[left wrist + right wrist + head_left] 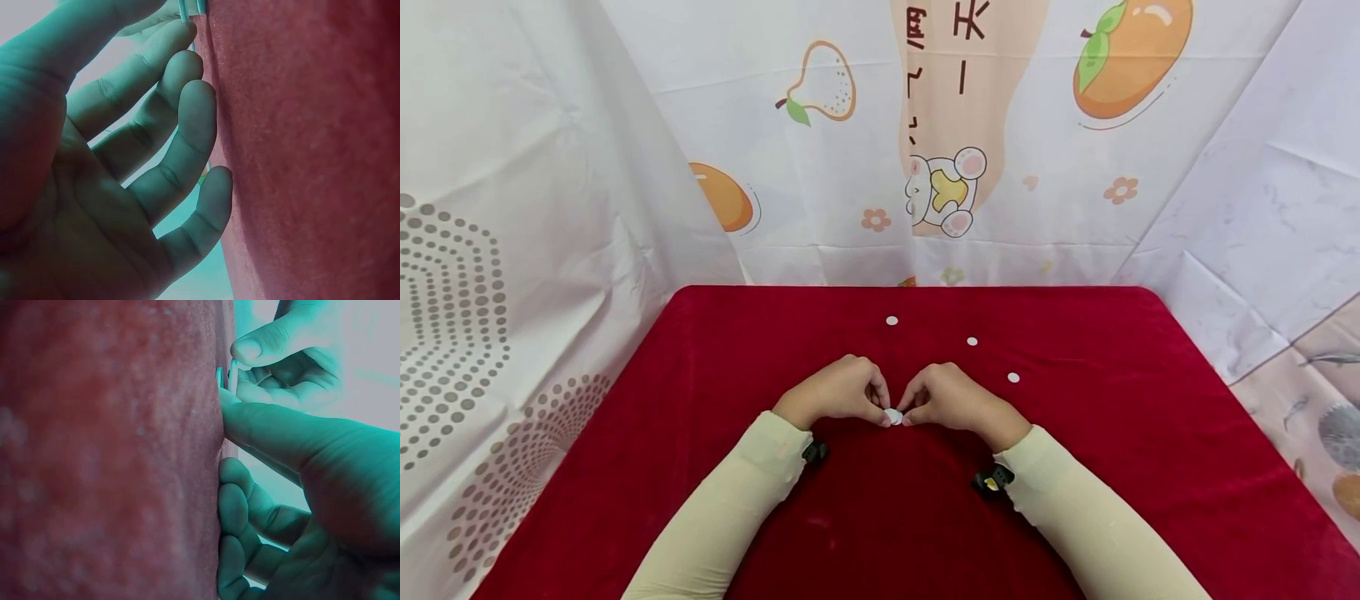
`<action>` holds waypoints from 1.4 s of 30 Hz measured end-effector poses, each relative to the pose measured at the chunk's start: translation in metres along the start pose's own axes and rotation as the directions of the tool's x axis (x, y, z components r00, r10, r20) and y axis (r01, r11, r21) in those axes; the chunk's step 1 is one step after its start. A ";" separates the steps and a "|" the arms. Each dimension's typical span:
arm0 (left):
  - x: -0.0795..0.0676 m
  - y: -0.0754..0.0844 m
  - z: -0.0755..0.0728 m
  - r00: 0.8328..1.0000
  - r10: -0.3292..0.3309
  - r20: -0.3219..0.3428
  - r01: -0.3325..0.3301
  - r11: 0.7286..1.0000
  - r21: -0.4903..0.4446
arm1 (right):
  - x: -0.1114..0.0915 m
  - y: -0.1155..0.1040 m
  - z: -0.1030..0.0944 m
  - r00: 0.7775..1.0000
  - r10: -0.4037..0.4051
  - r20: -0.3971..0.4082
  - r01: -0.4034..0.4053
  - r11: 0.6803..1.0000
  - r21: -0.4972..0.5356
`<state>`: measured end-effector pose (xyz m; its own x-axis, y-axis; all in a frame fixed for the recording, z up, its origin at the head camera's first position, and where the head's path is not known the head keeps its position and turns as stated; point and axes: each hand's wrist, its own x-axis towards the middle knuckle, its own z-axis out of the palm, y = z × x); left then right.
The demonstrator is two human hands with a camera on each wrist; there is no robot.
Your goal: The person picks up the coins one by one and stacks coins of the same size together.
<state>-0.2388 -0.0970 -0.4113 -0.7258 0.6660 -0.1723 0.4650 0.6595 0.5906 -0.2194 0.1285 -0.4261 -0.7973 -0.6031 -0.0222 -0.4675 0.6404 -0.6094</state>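
Note:
Near the middle of the red cloth, both hands meet over two thin, round white discs. My left hand (844, 392) pinches one white disc (233, 378) between thumb and index finger, a little above the cloth. Opposite it, my right hand (953, 396) has thumb and index finger on the other white disc (219, 377), down at the cloth. From above, the two discs overlap between the fingertips. The left wrist view shows the left hand's other fingers bent loosely, and the disc edges only at the top.
Three more white discs lie apart on the cloth (737, 350): one at the back (892, 320), one further right (972, 341), and one nearer the right hand (1013, 377). A printed curtain (820, 183) hangs behind the table, with others at both sides.

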 end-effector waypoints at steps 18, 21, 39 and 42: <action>0.002 -0.003 0.003 1.000 -0.009 -0.004 0.009 0.999 0.043 | -0.001 0.000 0.000 1.000 -0.005 -0.003 0.005 1.000 -0.005; 0.002 -0.002 0.003 1.000 -0.015 -0.003 0.015 0.999 0.048 | 0.000 0.000 0.000 1.000 -0.005 -0.005 0.005 1.000 -0.006; 0.002 0.000 0.005 1.000 -0.028 0.002 0.028 0.999 0.024 | -0.001 0.000 0.000 1.000 -0.008 -0.003 0.008 1.000 0.000; 0.002 -0.001 0.005 1.000 -0.024 -0.003 0.024 0.999 0.023 | -0.001 0.000 0.001 1.000 -0.008 -0.007 0.008 1.000 -0.003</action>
<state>-0.2383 -0.0944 -0.4161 -0.7381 0.6491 -0.1839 0.4592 0.6831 0.5680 -0.2181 0.1291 -0.4269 -0.7960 -0.6051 -0.0117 -0.4751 0.6367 -0.6074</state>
